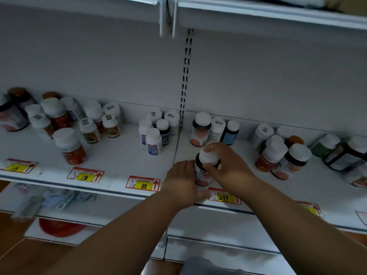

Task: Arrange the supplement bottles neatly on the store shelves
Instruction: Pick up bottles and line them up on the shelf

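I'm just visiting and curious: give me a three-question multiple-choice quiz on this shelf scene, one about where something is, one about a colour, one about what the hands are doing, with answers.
1. Where does the held bottle stand?
A. At the shelf's front edge, above the 299 tag
B. On the floor
C. On the top shelf

2. What colour is its cap?
A. Red
B. White
C. Blue

3. What are the hands doing?
A. Both hang idle
B. Only the left hand touches the bottle
C. Both are on the bottle

Answers:
1. A, it stands just behind the 299 tag on the shelf lip.
2. B, the cap under the fingers is white.
3. C, the right hand grips the cap from above and the left hand wraps the bottle's side.
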Demonstrator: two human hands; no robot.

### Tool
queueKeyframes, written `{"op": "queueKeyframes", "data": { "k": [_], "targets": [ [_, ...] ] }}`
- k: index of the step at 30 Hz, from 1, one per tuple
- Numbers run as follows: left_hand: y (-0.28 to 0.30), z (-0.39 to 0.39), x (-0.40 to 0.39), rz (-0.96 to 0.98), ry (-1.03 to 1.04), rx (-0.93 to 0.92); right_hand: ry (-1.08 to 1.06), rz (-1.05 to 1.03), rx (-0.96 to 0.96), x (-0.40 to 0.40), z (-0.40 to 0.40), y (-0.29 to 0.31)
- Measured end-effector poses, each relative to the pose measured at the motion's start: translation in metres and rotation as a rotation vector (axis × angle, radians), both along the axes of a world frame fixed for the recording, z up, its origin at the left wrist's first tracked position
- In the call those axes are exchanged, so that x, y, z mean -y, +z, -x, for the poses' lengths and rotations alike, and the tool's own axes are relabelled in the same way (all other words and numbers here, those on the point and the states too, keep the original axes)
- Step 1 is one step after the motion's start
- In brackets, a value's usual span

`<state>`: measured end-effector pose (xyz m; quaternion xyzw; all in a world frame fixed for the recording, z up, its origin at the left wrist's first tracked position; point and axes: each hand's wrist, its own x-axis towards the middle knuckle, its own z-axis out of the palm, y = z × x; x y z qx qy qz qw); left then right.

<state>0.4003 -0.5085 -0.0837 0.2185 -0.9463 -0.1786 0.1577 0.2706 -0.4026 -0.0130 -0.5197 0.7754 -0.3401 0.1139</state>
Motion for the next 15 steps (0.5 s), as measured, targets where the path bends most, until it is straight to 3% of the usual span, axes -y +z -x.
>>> {"op": "queueKeyframes", "data": {
  "k": [5, 11, 15],
  "targets": [
    [-0.002, 0.007, -0.008, 0.062, 0.033, -0.002, 0.018, 0.000, -0.035, -0.006, 0.005, -0.003],
    [0.005, 0.003, 0.000, -0.005, -0.007, 0.100, -0.001, -0.011, 0.004, -0.006, 0.003, 0.000],
    [0.022, -0.015, 0.009, -0.067, -0.010, 0.056, -0.184, 0.220, 0.073, -0.006, -0.003, 0.009]
  ]
}}
